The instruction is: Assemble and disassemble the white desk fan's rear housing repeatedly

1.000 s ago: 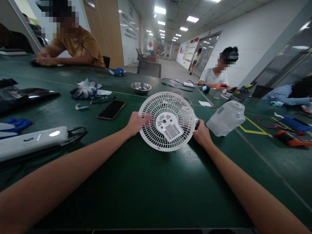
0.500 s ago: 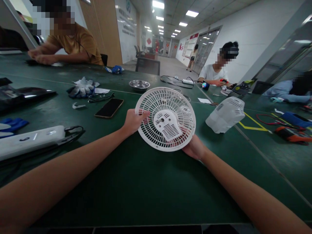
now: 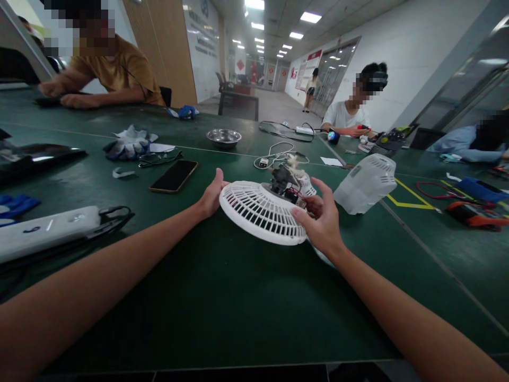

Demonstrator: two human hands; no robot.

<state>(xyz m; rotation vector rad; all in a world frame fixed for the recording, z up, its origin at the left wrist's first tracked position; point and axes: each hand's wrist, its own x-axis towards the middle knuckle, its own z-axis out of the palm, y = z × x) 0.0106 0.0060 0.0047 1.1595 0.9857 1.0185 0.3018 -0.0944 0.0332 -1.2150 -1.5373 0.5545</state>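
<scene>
Holding a round white plastic fan grille (image 3: 260, 212) over the green table (image 3: 238, 307), the right hand (image 3: 326, 227) has half-curled fingers; the left hand's (image 3: 210, 201) open at the rim. A translucent plastic housing (image 3: 366, 183) is off; the dark motor (image 3: 281, 178) seems attached.

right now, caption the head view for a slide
Two hands hold a white fan grille, its motor exposed, above a green table

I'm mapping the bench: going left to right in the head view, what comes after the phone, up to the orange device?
Left hand, grille, right hand, white housing, orange device.
</scene>
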